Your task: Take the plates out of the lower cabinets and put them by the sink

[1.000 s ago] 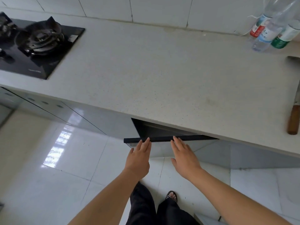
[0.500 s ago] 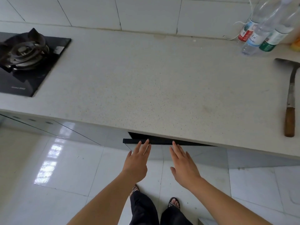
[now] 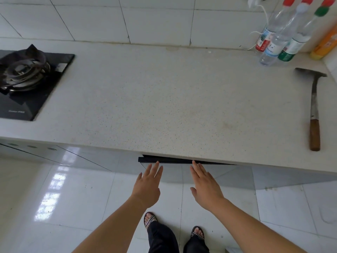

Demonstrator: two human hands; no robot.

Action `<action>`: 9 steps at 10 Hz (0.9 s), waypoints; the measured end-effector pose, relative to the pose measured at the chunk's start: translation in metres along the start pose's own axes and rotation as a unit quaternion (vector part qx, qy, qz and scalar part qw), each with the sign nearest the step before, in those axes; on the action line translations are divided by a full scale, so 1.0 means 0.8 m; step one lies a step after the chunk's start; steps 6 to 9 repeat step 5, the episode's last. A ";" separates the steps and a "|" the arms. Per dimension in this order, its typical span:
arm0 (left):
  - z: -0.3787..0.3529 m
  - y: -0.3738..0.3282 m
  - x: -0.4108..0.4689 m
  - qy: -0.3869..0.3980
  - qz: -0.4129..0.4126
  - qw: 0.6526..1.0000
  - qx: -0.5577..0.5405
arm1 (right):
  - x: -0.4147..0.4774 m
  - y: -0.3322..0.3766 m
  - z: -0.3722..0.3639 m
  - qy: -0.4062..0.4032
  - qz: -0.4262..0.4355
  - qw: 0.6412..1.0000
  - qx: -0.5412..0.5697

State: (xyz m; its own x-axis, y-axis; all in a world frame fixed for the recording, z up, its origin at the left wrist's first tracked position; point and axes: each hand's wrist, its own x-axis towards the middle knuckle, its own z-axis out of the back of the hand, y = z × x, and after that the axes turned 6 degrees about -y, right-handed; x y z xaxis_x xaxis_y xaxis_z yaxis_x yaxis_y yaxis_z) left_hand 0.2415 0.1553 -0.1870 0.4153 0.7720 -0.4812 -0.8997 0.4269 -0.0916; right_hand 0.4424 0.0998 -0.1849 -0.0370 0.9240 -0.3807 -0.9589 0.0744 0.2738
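Jutting slightly ajar — glossy grey cabinet front (image 3: 176, 170), black top rail (image 3: 173, 160).

Three clear bottles (image 3: 279, 39), one orange bottle (image 3: 326, 42), one spatula (image 3: 314, 106), one burner (image 3: 23, 70), two hands (left hand (image 3: 146, 187), right hand (image 3: 207, 189)).

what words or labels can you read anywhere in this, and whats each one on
No text here reads clearly.
gas hob: pale brand print on its front corner, too blurred to read.
red-label bottle: print too small to read.
blue-label bottle: dark characters, blurred.
green-label bottle: print unreadable.
orange bottle: print blurred.
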 end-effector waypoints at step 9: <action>0.088 -0.058 -0.083 -0.174 0.060 0.977 -0.107 | -0.050 0.001 0.113 -0.098 0.090 0.987 0.085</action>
